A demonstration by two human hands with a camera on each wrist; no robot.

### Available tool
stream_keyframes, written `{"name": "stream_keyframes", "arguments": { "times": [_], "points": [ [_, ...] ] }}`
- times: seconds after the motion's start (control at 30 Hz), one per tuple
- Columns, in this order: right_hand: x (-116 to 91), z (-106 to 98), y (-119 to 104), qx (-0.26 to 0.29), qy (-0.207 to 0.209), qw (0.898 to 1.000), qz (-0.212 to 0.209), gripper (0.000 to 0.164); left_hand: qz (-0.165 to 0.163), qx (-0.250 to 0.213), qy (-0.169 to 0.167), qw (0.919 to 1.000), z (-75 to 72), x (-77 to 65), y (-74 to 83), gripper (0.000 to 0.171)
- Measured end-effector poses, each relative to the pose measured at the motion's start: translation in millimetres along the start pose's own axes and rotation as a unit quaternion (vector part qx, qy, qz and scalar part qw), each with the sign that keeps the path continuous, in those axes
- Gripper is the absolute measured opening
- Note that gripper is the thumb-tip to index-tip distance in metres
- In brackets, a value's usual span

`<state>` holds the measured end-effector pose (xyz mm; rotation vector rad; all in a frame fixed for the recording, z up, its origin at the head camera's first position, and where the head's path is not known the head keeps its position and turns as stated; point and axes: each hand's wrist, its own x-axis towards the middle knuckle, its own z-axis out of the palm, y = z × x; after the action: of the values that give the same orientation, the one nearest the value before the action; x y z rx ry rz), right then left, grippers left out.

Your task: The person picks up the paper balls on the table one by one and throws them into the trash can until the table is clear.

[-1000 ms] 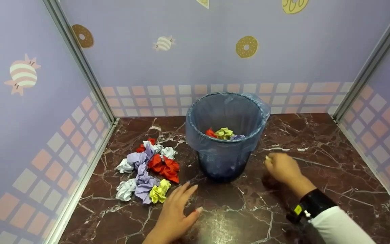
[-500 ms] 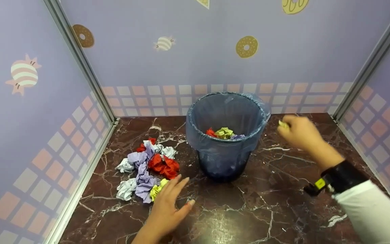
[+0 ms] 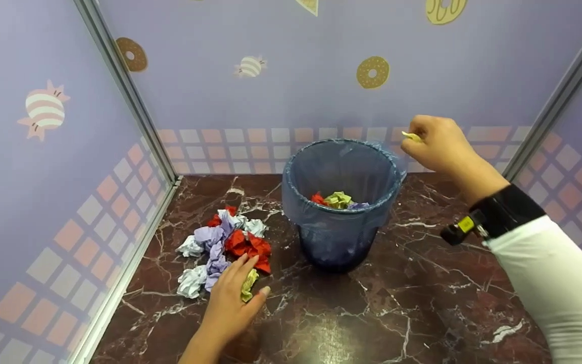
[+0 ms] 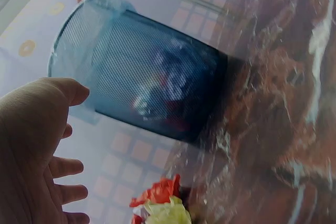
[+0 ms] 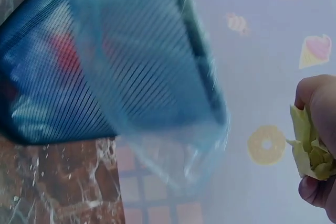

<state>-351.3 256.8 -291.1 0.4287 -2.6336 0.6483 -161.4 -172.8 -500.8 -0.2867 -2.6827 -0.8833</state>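
Note:
My right hand grips a crumpled yellow paper ball, raised just right of the bin's rim. The mesh waste bin has a thin blue liner folded over its rim, and crumpled red, yellow and purple paper shows inside. My left hand, fingers spread, hovers at the near side of the paper pile, overlapping a yellow paper ball in the head view. Around it lie red paper, purple paper and white paper balls. In the left wrist view nothing sits between the left fingers.
The brown marbled tabletop is enclosed by lilac panels at left, back and right. A metal corner post stands at the back left. The bin occupies the middle toward the back panel.
My right hand has risen from low beside the bin to above rim height, carrying the yellow paper ball. My left hand has shifted left, over the near yellow ball.

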Motion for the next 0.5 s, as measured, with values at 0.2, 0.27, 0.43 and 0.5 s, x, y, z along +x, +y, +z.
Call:
{"name": "stream_keyframes", "arguments": {
  "times": [0.2,0.27,0.43,0.5],
  "points": [
    [20.5,19.1,-24.4,-0.001,-0.013,0.999,-0.032,0.007,-0.030,0.005,-0.006,0.9995,2.5,-2.5,-15.9,0.069],
    [25.7,27.8,-35.1,0.004,-0.028,0.999,-0.039,0.008,-0.041,0.007,-0.006,0.9991,2.7,-3.8,-20.6,0.069],
    [34.0,47.6,-63.1,0.028,-0.074,0.995,-0.054,0.011,-0.059,0.008,0.000,0.9982,2.2,-6.5,-28.2,0.069],
    [34.7,53.8,-71.6,0.036,-0.092,0.993,-0.062,0.010,-0.064,0.007,0.001,0.9979,1.9,-7.4,-29.6,0.069]
  ]
}}
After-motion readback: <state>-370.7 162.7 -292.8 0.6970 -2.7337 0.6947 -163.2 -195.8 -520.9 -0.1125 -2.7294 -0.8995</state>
